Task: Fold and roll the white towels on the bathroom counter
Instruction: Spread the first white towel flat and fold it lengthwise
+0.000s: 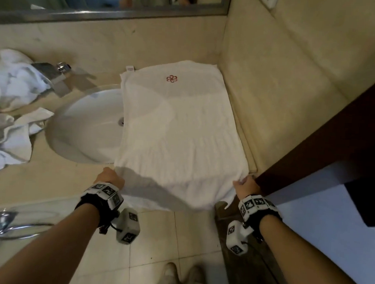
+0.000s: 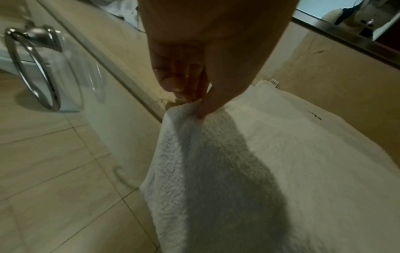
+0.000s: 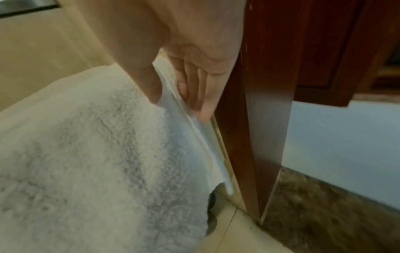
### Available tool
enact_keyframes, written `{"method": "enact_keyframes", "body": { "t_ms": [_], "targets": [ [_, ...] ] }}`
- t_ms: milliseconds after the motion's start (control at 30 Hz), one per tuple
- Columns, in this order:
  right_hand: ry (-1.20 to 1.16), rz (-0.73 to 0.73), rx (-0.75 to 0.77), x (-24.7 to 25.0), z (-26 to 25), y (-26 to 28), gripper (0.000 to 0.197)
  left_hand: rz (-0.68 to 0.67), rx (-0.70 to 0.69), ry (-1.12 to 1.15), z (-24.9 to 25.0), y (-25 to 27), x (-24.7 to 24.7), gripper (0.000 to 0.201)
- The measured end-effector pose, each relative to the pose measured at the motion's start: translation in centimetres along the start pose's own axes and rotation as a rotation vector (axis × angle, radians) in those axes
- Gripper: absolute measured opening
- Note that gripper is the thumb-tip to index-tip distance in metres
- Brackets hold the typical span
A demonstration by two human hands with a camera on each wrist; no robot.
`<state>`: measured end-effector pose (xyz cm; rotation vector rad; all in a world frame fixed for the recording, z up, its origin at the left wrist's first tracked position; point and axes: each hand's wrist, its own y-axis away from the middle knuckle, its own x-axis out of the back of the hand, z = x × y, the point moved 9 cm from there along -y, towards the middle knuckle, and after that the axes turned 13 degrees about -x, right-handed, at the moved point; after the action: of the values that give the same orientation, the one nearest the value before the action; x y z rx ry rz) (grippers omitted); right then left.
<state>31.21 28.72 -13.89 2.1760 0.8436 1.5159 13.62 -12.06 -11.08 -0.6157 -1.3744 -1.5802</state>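
Note:
A white towel with a small red emblem lies spread over the right part of the beige counter, its left edge over the sink and its near end hanging past the counter's front edge. My left hand pinches the near left corner of the towel between thumb and fingers. My right hand pinches the near right edge of the towel, thumb on top and fingers underneath, close to a dark wooden door frame.
A white oval sink and chrome tap sit left of the towel. Crumpled white towels lie at the far left. A chrome towel ring hangs below the counter. The wooden door frame stands right, a mirror behind.

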Motion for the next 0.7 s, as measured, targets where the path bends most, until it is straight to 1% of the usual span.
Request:
{"method": "enact_keyframes", "body": {
  "t_ms": [33,67,167,267,333,400,467,533,567,600,667,700],
  "targets": [
    [-0.034,-0.010,-0.008,-0.1,0.0,-0.1,0.016,-0.012,-0.019,-0.014,0.1,-0.1,-0.2,0.016],
    [-0.069,-0.012,-0.014,-0.1,0.0,-0.3,0.017,-0.019,-0.037,-0.027,0.2,-0.1,-0.4,0.016],
    [-0.273,-0.040,-0.046,0.1,0.3,-0.7,0.024,-0.020,-0.068,-0.039,0.1,0.0,-0.5,0.023],
    [-0.492,-0.101,-0.069,0.1,0.8,-0.6,0.030,-0.026,-0.087,-0.044,-0.3,-0.1,-0.5,0.028],
    [-0.580,-0.161,-0.065,-0.1,1.0,-0.4,0.035,-0.026,-0.086,-0.039,-0.6,-0.2,-0.3,0.028],
    [-0.605,-0.213,-0.044,-0.2,1.1,-0.3,0.040,-0.026,-0.086,-0.036,-0.7,-0.3,-0.2,0.026],
    [-0.487,-0.201,-0.023,0.0,1.5,-0.5,0.040,-0.012,-0.075,-0.014,-0.6,-0.3,0.0,0.024],
    [-0.286,-0.200,-0.050,-0.3,2.6,-0.8,0.048,0.008,-0.067,0.017,-0.7,-0.3,0.2,0.024],
    [-0.157,-0.229,-0.080,-0.8,3.4,-0.8,0.051,0.017,-0.073,0.036,-0.7,-0.3,0.1,0.026],
    [-0.013,-0.273,-0.090,-1.4,4.0,-0.5,0.049,0.021,-0.070,0.046,-0.7,0.0,0.0,0.028],
    [0.236,-0.346,-0.042,-2.6,4.4,-0.3,0.035,0.037,-0.046,0.077,-1.0,0.7,-0.1,0.036],
    [0.269,-0.368,-0.022,-3.1,4.3,-0.3,0.026,0.042,-0.038,0.097,-1.3,1.0,-0.3,0.040]
  ]
}}
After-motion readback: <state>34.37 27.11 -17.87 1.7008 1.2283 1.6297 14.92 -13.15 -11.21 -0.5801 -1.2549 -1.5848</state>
